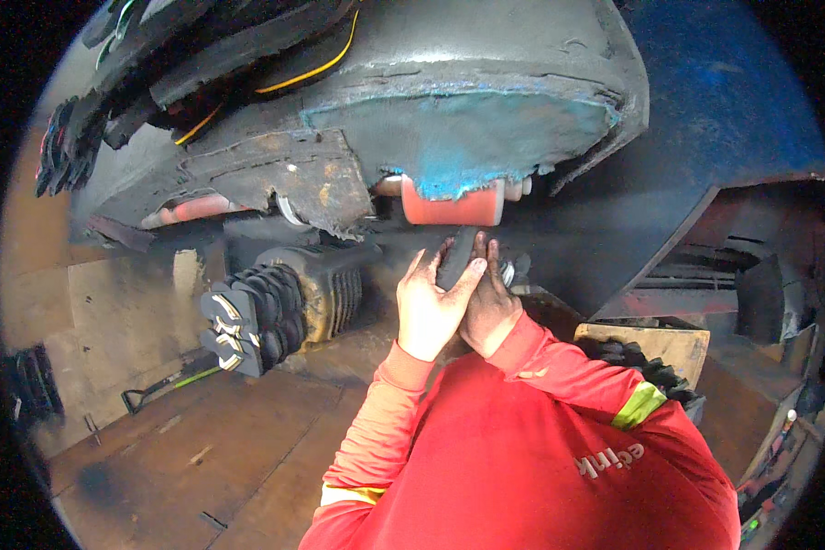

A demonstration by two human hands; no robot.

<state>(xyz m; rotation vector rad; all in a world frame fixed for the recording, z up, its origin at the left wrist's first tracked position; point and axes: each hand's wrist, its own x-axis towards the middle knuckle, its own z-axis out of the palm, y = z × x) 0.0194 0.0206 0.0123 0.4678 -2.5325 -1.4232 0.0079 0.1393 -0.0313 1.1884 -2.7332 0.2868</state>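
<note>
The brown floor (275,412) is seamed and darkly stained in places, with paler tan boards (110,298) at left. A blue panel (728,92), smudged black, fills the upper right. Light is uneven, dimmer beneath the panel.

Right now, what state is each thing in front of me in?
Dark piece: held between both grips; contact with the roller unclear.
Left grip: closed on the dark piece.
Right grip: closed on it too.
Red roller: exposed below the cover; turning or still, can't tell.
Cover: dusty, ragged-edged.
Dark soles at left: stacked.
</note>
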